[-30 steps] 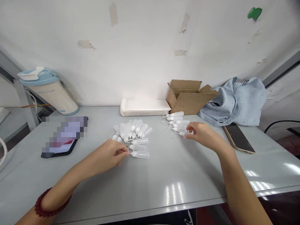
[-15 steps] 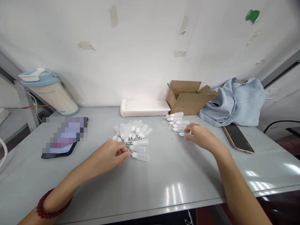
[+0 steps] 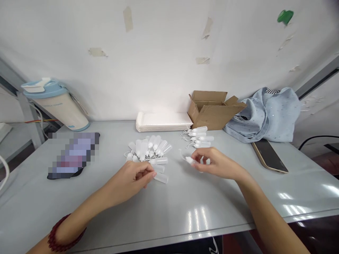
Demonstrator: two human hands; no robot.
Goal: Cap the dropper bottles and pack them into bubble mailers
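Note:
My right hand grips a small white dropper bottle just above the table. Its nozzle and a thin cap strap point left. My left hand is closed, with thumb and forefinger together beside the nearest bottle of the left-hand pile. Whatever its fingertips hold, if anything, is hidden. The pile of similar translucent bottles lies beyond that hand. A smaller group of these bottles lies behind my right hand, their straps towards the left.
At the back stand a stack of white trays and an open cardboard box. A pale blue bag and a phone lie right. Leftward are a blurred-screen phone and a cream tumbler.
My right hand has moved left and nearer, carrying a bottle away from the right group. My left hand has shifted slightly right, over the nozzle ends of the nearest bottles.

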